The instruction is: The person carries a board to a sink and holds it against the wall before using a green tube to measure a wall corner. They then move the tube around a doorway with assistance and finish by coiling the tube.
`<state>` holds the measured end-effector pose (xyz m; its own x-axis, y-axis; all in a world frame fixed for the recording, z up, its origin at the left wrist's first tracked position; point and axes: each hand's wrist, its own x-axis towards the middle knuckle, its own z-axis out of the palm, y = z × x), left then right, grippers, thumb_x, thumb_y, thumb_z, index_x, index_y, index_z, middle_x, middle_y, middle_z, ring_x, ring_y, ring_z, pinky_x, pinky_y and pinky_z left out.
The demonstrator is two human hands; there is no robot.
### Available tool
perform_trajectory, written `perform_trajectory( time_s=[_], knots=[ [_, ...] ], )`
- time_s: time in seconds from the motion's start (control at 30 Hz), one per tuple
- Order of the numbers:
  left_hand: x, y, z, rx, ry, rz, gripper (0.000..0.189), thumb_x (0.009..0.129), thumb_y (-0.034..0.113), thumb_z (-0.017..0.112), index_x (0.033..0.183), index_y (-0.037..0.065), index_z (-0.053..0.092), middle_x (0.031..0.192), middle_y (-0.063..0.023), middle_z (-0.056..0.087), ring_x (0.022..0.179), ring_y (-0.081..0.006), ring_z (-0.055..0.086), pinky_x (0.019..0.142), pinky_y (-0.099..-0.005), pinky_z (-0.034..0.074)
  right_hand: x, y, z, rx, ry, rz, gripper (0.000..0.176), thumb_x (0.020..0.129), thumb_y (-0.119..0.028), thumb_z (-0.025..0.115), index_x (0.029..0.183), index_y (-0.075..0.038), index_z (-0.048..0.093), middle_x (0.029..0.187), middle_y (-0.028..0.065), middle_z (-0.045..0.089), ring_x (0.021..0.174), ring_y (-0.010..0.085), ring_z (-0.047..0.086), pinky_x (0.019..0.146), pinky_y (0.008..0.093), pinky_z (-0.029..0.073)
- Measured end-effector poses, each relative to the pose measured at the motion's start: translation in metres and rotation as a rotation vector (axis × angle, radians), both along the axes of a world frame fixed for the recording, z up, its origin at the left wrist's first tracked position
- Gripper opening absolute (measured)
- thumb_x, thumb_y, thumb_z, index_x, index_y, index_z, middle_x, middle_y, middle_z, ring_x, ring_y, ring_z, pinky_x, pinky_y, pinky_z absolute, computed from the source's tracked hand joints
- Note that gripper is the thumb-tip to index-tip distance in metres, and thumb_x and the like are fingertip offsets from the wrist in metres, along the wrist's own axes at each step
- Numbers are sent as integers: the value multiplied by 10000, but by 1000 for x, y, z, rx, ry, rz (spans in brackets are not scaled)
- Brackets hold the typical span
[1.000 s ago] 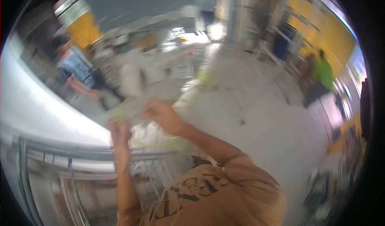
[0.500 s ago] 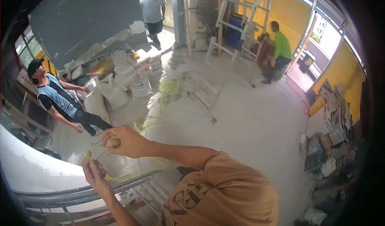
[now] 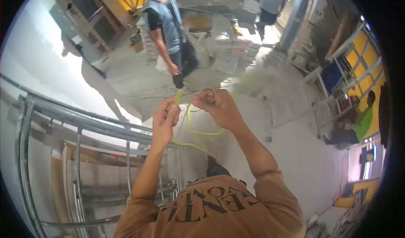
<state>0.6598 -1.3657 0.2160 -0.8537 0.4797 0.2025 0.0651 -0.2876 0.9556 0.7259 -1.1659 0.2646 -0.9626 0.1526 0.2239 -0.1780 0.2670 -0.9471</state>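
- The left hand [image 3: 166, 117] is raised in front of the chest. Its grip is pressed together and pinches the upper end of a yellow cord [image 3: 190, 126] between thumb and fingertips.
- The right hand [image 3: 218, 107] is just to the right of it and close by, with the fingers curled in. Its grip seems to pinch a thin dark wire [image 3: 201, 90] that arcs over the knuckles, though the blur makes this unsure.
- The yellow cord hangs between and below both hands in a loose loop, then runs down toward the floor [image 3: 291, 153].
- A metal railing [image 3: 84, 119] curves across the near left, below the left forearm.
- On the far side, a person in a blue-grey shirt [image 3: 166, 22] stands on the floor beside stacked sacks [image 3: 225, 44].
- A ladder [image 3: 337, 79] stands at the right, with a person in a green shirt [image 3: 365, 122] near it.
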Motion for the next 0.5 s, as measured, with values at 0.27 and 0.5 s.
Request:
perform_trajectory(
  time_s=[0.27,0.5],
  knots=[
    [20,-12,24,-46,40,73,332,1085,189,549,1388,61,595,765,74,456,605,-15,346,530,-189,268,-4,-4,36,82,-39,143,281,964,-276,723,911,-4,676,744,-1,642,702,68,555,666,271,453],
    [30,-32,39,-37,-6,142,346,1078,191,563,1400,67,585,765,78,459,610,-13,348,532,-190,262,-14,-22,46,81,-3,289,240,939,-242,756,946,-25,654,748,-27,615,697,55,537,664,249,438]
  ],
)
